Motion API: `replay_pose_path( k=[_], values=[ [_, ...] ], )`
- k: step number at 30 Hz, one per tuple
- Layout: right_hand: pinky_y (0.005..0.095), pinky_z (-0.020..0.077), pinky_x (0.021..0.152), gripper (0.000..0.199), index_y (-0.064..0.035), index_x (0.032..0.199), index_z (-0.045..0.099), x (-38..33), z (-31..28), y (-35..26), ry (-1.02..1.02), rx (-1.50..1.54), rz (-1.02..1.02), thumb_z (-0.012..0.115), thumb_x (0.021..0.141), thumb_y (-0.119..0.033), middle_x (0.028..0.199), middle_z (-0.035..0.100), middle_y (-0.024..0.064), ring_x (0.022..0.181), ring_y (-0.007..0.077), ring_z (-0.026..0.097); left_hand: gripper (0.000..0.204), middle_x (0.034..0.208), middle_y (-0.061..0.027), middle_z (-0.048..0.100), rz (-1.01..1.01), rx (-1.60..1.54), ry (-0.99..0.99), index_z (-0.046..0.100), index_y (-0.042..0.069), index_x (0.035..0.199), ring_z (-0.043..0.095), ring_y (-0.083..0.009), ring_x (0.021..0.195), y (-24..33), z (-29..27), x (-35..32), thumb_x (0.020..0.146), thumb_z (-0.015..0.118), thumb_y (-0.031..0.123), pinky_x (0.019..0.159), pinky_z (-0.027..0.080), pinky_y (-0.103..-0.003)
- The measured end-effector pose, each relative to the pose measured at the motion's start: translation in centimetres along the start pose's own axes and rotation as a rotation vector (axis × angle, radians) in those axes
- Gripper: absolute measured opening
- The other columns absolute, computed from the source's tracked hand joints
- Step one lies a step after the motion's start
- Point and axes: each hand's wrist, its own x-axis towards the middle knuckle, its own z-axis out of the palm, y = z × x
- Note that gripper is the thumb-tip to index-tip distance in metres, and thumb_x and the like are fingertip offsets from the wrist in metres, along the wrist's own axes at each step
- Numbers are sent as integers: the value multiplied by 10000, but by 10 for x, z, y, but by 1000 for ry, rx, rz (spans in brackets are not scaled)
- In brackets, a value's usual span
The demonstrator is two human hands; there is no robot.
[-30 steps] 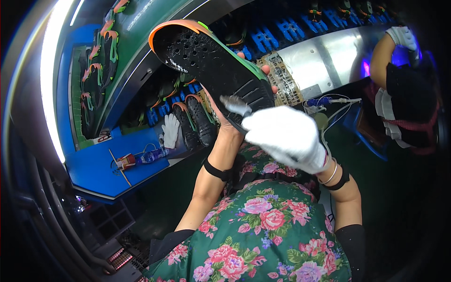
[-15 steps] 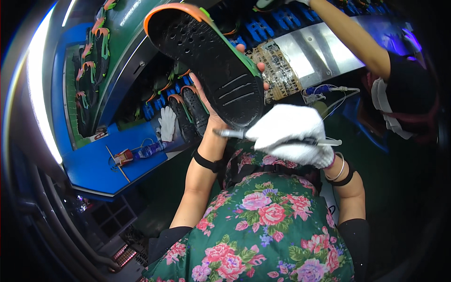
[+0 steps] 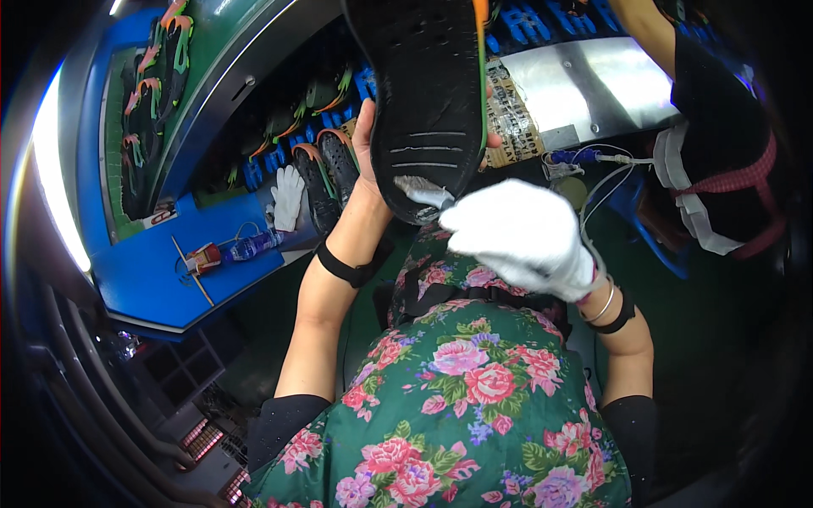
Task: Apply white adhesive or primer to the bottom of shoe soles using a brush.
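Observation:
A black shoe sole [image 3: 430, 102] with an orange and green rim is held up in front of me, its heel end toward me. My bare left hand [image 3: 369, 157] grips it from behind, thumb at its left edge and fingertips showing past the right edge. In a white knit glove, my right hand [image 3: 521, 237] is closed round a brush [image 3: 425, 193]. The pale bristles lie against the heel end of the sole, just below its raised lines. Most of the handle is hidden by the glove.
Several similar soles [image 3: 315, 182] stand by a blue rack at left. A white glove [image 3: 288, 196], a red container [image 3: 203, 258] and a clear bottle [image 3: 250, 245] sit on a blue table [image 3: 152, 284]. Beyond a metal rail [image 3: 610, 80], a co-worker's arm [image 3: 648, 30] shows at right.
The sole has turned more upright and shifted, its top leaving the picture. The brush has swung from beside the heel onto the sole's surface. The co-worker's arm has moved up and right.

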Motion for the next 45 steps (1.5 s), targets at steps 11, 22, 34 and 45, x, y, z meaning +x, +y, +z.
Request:
replay_pose_path(
  k=[11, 22, 34, 45],
  values=[
    [382, 590, 904, 323, -91, 1164, 766, 0, -9, 3, -153, -101, -84, 747, 842, -80, 1176, 764, 84, 1055, 271, 733, 782, 1490, -267, 517, -140, 25, 271, 476, 15, 1510, 597, -427, 1291, 26, -44, -14, 923, 633, 506, 1088, 503, -561],
    [363, 592, 896, 386, -148, 1158, 776, 0, -9, 3, -70, -17, -41, 803, 785, -53, 1136, 778, 58, 1001, 269, 743, 397, 1104, -195, 760, -239, -4, 178, 702, -52, 1198, 766, -271, 926, 31, -7, -4, 949, 660, 254, 877, 626, -386],
    [338, 592, 811, 221, -55, 1007, 809, -3, 8, 1, -19, 415, 172, 816, 786, -49, 1029, 788, 112, 910, 243, 756, 875, 1565, -299, 417, -90, 146, 308, 366, 38, 1586, 528, -514, 1335, 18, -57, 6, 960, 493, 636, 1075, 488, -624],
    [332, 588, 834, 143, -44, 925, 802, 11, -36, 17, 142, 100, 238, 794, 795, 13, 980, 794, 101, 885, 210, 758, 701, 1424, -245, 593, -129, -361, 274, 482, 17, 1506, 644, -394, 1233, -16, -25, -7, 1046, 436, 543, 1072, 510, -571]
  ],
)
